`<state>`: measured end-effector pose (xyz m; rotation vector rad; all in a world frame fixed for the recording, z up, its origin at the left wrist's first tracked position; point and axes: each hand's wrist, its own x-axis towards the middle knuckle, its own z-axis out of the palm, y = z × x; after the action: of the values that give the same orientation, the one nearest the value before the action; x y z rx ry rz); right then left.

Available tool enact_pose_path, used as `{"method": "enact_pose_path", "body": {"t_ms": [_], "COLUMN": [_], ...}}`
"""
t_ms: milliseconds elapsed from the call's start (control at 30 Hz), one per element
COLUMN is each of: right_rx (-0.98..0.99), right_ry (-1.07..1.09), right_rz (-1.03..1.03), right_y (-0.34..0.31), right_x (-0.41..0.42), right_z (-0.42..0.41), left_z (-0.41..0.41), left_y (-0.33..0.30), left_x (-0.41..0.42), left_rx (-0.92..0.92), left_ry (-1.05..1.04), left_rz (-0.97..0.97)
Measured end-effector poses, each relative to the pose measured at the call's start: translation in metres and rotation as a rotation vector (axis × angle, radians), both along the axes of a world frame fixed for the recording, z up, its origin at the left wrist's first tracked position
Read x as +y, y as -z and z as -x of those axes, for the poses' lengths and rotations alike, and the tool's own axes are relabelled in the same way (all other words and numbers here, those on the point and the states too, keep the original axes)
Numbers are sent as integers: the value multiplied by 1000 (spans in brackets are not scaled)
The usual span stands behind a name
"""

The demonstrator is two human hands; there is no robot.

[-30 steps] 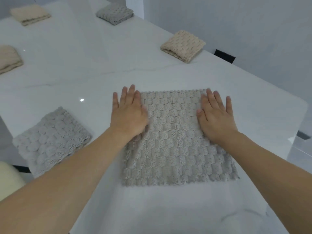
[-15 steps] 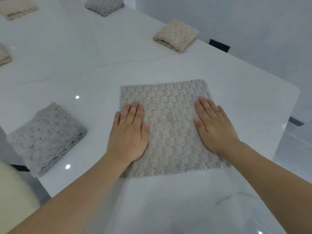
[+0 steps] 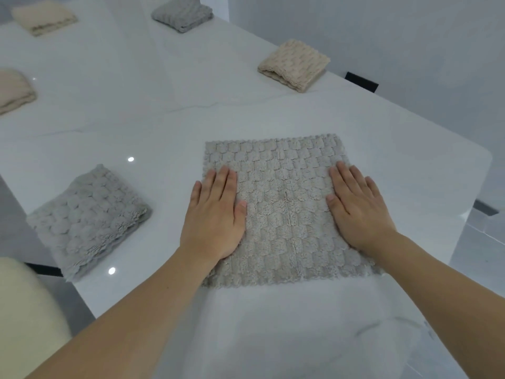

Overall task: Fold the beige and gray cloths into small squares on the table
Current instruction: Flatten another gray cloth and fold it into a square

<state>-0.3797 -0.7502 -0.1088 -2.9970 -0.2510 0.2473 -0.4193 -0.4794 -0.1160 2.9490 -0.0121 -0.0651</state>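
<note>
A light grey-beige textured cloth (image 3: 284, 209) lies spread flat on the white table (image 3: 136, 127), right in front of me. My left hand (image 3: 216, 214) rests palm down on its left edge, fingers straight. On the cloth's right side my right hand (image 3: 355, 212) lies flat as well, fingers straight and pointing away from me. A folded grey cloth (image 3: 87, 220) sits at the table's near left edge. A folded beige cloth (image 3: 295, 64) lies at the far right edge.
Another folded grey cloth (image 3: 183, 15) and a folded beige cloth (image 3: 45, 19) lie at the far end, with one more beige cloth (image 3: 13, 90) at the left. A cream chair (image 3: 24, 313) stands at the lower left. The table's rounded corner (image 3: 481, 157) is at the right.
Both hands slid back toward me along the cloth, from its far edge to its middle, staying flat. The view shifted slightly.
</note>
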Motion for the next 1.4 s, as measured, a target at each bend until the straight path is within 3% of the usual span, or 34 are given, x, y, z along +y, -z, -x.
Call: {"method": "enact_pose_path", "body": {"t_ms": [167,300,667,833,933,1067,1400], "right_rx": [-60,-30,21,-56,-77,-54,-43], "right_ry": [7,-14,81,-69,-149,-135,-124], "right_rz": [18,-1,78,-110,-132,-24,-16], "right_y": [-15,0,-7,-30,-24,4,1], "right_x": [40,47,-8,27,58,66,68], "right_z": [43,77,76,-3,-49,-60,-62], "left_z": [25,67,76,-19,-76,-84,-86], "left_y": [-23,-3,-3,-40,-29,5,-1], "left_x": [-29,-54,-6,-16,-26,-28,-28], "left_rx": [-103,-52,-3,-135,-93,-28,-25], "left_ry": [34,120,43,41,85,75,67], "left_rz": [59,26,-31,85,119,-8,-15]}}
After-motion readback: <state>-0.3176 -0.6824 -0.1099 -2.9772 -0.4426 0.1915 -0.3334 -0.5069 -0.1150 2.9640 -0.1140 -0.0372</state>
